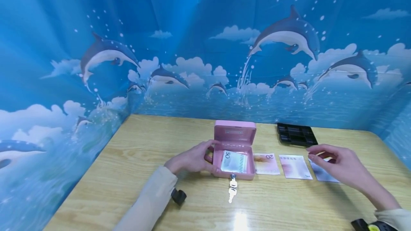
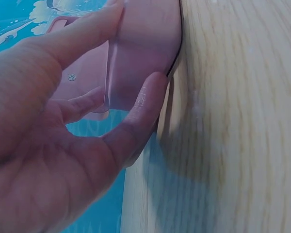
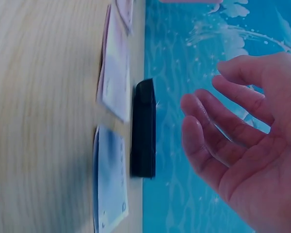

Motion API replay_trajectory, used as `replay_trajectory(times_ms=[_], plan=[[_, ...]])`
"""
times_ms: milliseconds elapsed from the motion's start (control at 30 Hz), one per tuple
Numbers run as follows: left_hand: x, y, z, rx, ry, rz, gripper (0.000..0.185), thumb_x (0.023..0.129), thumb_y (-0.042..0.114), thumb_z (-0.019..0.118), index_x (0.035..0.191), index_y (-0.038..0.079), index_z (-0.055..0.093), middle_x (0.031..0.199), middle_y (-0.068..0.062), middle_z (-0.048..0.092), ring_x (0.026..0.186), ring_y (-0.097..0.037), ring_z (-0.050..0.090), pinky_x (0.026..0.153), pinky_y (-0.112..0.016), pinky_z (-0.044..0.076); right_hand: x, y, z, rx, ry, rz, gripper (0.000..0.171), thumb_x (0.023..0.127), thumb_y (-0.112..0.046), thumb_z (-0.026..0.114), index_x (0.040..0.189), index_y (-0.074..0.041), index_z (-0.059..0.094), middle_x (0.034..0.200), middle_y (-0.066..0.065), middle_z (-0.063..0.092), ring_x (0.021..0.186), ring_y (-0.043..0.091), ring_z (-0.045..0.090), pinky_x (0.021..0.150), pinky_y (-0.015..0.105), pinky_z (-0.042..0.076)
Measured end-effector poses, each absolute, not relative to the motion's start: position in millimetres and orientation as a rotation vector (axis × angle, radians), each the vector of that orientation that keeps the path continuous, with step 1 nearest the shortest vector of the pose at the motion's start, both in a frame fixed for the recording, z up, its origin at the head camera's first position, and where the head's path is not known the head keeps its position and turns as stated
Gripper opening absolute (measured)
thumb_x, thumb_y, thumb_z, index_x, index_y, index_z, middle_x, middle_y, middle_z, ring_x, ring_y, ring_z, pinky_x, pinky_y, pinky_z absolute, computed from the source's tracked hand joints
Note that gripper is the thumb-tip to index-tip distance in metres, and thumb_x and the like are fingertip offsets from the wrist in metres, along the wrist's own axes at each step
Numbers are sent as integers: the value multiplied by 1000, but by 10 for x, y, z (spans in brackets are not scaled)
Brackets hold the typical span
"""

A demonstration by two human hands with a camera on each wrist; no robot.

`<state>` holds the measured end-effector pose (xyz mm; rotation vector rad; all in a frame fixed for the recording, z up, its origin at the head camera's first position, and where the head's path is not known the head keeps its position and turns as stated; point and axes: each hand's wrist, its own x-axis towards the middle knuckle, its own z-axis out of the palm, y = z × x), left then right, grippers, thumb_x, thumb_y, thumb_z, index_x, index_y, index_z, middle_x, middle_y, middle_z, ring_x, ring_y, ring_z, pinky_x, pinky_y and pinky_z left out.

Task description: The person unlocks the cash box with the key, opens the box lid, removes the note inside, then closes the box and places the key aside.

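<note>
- Head view: the pink box stands with its lid raised at the back, its lock side facing me; the keys extend from its front, their long axis pointing towards me.
- Head view: inside the box lies a 50 note, slightly askew, its number at the box's left.
- Head view: my left hand grips the box's left side, thumb by the front corner.
- Head view: rightward from the box run a 20 note, a pinkish note and a blue note; behind them, a black tray lies lengthwise left to right.
- Head view: my right hand hovers over the blue note, farthest from the box.
- Left wrist view: my digits touch the box's wall.
- Right wrist view: my fingers bend loosely, holding nothing.
</note>
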<state>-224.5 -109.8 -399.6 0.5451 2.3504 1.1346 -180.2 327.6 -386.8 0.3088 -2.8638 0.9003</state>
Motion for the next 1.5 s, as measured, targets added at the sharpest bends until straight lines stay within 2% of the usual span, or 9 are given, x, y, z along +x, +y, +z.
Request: replay_trajectory(times_ms=[167,467,667,833,1033,1200,1367,1500], plan=[[-2250,-1101,-3997,537,2346,1139,96,81,25,88,159,19,33,139,-9,56,111,-17,63,104,-40,55,-1779,3166,-3826,336,-2837,936,22,98,-21,70,117,-11,73,100,1,78,78,-6,64,62,21,55],[-2246,-1099,-3994,559,2363,1126,96,80,27,88,158,17,34,136,-9,57,107,-16,62,101,-37,55,-1741,2959,-3813,353,-2853,998,29,99,-25,69,124,-10,70,117,10,74,87,-10,61,68,21,57],[-2249,-1092,-4000,559,2362,1125,99,79,26,89,159,15,31,137,-11,56,104,-16,64,101,-37,56,-1741,2779,-3815,435,-2827,1045,25,98,-23,70,121,-12,72,117,11,74,88,-7,63,68,22,58],[-2257,-1091,-4001,585,2370,1123,99,79,24,88,159,13,32,137,-12,56,102,-15,64,96,-32,57,-1786,2612,-3844,512,-2816,1117,24,98,-21,71,121,-13,72,115,7,75,88,-4,64,67,22,58],[-2246,-1101,-4006,544,2356,1139,98,80,23,89,159,16,32,136,-11,53,103,-17,62,89,-32,58,-1822,2444,-3850,576,-2823,1160,24,97,-22,72,119,-15,73,112,2,75,89,0,65,68,23,58],[-2243,-1110,-4000,526,2342,1158,96,80,21,88,158,18,33,131,-10,55,104,-18,63,93,-36,58,-1858,2335,-3888,597,-2811,1177,22,96,-24,73,116,-14,75,103,-2,74,87,1,65,68,23,59],[-2243,-1105,-3999,500,2335,1162,96,80,23,88,158,20,33,131,-9,55,106,-18,62,98,-38,56,-1878,2255,-3930,585,-2827,1189,23,95,-24,74,116,-15,75,107,1,75,86,2,65,69,22,58],[-2243,-1097,-4010,486,2325,1173,95,79,23,89,157,21,34,132,-9,54,106,-19,63,100,-39,56,-1902,2194,-3951,611,-2830,1197,24,94,-22,74,116,-14,75,105,1,75,88,4,66,69,22,58]])
